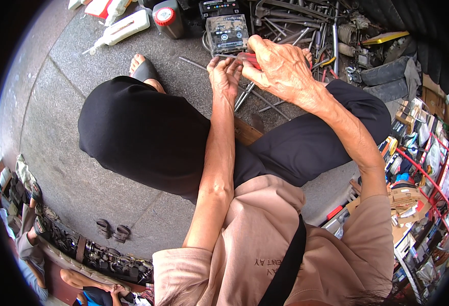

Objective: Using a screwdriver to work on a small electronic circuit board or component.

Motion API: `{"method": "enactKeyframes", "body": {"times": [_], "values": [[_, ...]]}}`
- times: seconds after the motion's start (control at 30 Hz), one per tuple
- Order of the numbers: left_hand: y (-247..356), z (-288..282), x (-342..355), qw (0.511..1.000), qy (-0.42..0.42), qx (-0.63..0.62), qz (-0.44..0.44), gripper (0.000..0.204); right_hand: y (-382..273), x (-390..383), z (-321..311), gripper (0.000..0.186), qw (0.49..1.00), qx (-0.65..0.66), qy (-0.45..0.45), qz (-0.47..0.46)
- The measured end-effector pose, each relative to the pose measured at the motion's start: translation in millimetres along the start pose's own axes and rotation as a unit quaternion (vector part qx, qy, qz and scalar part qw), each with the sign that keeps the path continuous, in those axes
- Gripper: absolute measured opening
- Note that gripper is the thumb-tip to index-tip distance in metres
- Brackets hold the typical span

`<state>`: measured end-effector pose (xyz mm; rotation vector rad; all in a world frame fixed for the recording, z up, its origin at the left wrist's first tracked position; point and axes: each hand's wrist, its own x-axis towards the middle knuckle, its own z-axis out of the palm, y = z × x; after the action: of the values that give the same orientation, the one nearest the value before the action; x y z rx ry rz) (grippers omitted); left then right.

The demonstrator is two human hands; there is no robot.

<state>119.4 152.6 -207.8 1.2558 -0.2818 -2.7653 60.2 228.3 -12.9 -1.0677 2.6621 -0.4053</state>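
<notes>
My right hand (275,69) grips a red-handled tool (251,61), which looks like a screwdriver, just below a small grimy battery (227,31). My left hand (224,76) has its fingertips curled at the tool's thin metal end, beside the battery's lower edge; exactly what they pinch is partly hidden. Loose metal rods (194,64) lie on the ground beneath both hands, with a wooden piece (247,133) between my legs.
Wrenches and other tools (291,23) are heaped at top right. A red-capped jug (167,23), white bottle (123,31) and second battery (218,7) sit ahead. Cluttered boxes (408,204) fill the right. Other people (79,285) are at lower left, near sandals (113,230).
</notes>
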Motion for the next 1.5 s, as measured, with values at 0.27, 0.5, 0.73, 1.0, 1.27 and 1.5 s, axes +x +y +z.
{"method": "enactKeyframes", "body": {"times": [0.27, 0.5, 0.73, 1.0, 1.27, 1.5], "values": [[1.6, 3.5, -1.7, 0.999, 0.021, 0.021, 0.026, 0.057, 0.9, -0.3, -0.3, 0.027, 1.0, -0.007, 0.01, -0.002], [2.3, -1.4, 2.6, 1.0, 0.011, 0.007, 0.005, 0.059, -1.4, -0.5, -2.8, 0.027, 1.0, 0.002, 0.002, -0.012], [4.3, -4.4, 7.8, 1.0, 0.014, -0.017, -0.014, 0.052, 0.3, -0.5, -3.5, 0.028, 1.0, 0.01, -0.012, -0.008], [3.9, -9.9, 12.0, 1.0, -0.003, -0.019, -0.018, 0.045, 3.6, 0.1, -5.5, 0.027, 0.999, 0.028, 0.024, -0.028], [3.2, -4.3, 6.1, 1.0, 0.005, 0.004, -0.025, 0.048, 0.9, 0.2, -2.8, 0.033, 0.998, -0.005, 0.016, 0.062], [1.2, -4.0, 7.7, 1.0, -0.001, -0.02, -0.024, 0.05, 6.7, 0.5, 2.0, 0.031, 0.996, 0.033, 0.084, -0.019]]}}
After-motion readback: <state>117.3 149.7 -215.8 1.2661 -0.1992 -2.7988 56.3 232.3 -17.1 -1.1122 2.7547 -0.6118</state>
